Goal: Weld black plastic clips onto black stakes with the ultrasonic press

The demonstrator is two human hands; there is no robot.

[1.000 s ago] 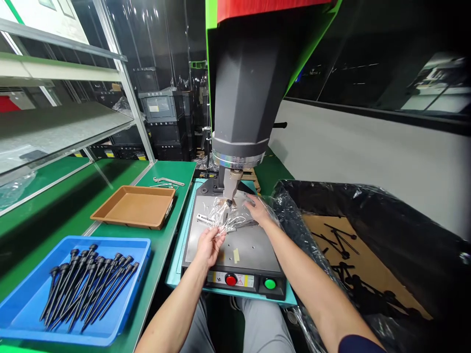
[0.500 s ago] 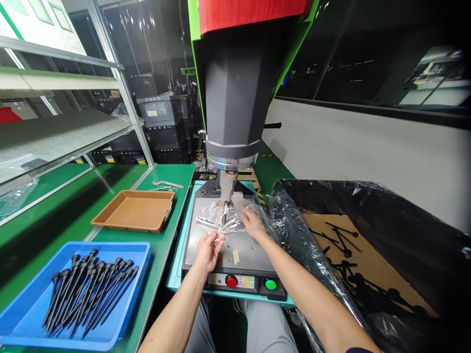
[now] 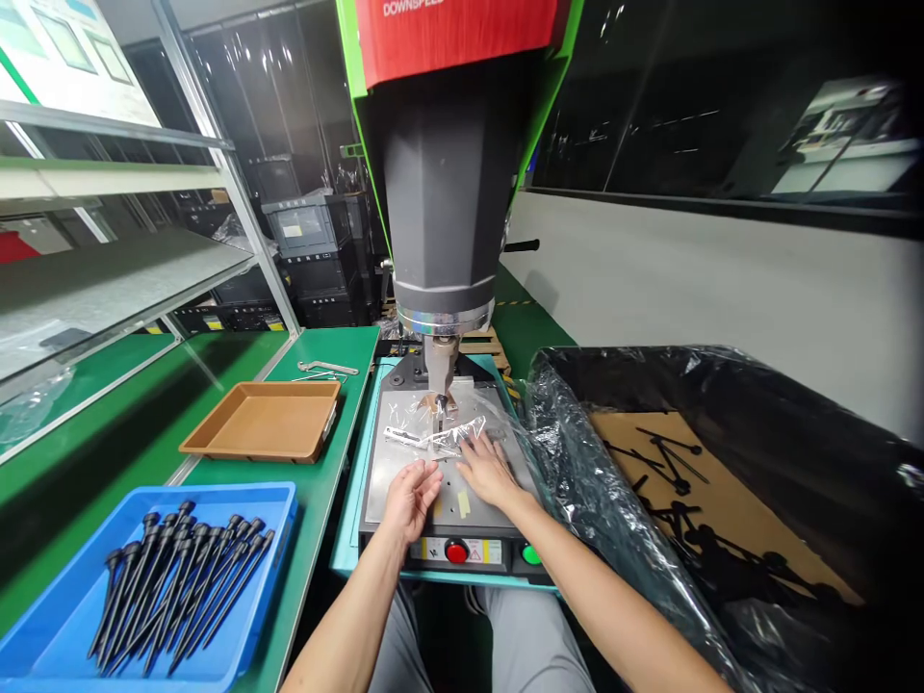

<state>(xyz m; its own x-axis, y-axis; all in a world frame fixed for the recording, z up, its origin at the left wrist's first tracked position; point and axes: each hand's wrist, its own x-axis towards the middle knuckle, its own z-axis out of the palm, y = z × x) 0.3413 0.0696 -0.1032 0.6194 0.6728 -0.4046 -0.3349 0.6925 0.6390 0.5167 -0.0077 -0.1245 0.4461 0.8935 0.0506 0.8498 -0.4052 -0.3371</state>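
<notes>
A clear plastic sheet [image 3: 411,414] lies over the metal plate [image 3: 382,481] of the press, around the foot of the metal horn [image 3: 438,366]. My left hand [image 3: 414,499] is at the near edge of the plastic, thumb and fingers pinched together on it. Fingers spread, my right hand [image 3: 489,469] rests palm down on the plastic's right part. A thin light-coloured bar [image 3: 405,437] shows beneath the plastic, left of the horn.
Left: blue tray [image 3: 278,568] with several black stemmed parts [image 3: 173,577], brown tray [image 3: 252,419], wrench [image 3: 328,368]. Right: plastic-lined bin [image 3: 577,462] with black parts. Front: red button [image 3: 456,551], green button [image 3: 531,554]. The press head [image 3: 448,192] hangs above.
My right hand has come down and nearer to me, flattening onto the plastic. The plastic lies lower than before. My left hand stays near the same spot. The view has shifted slightly.
</notes>
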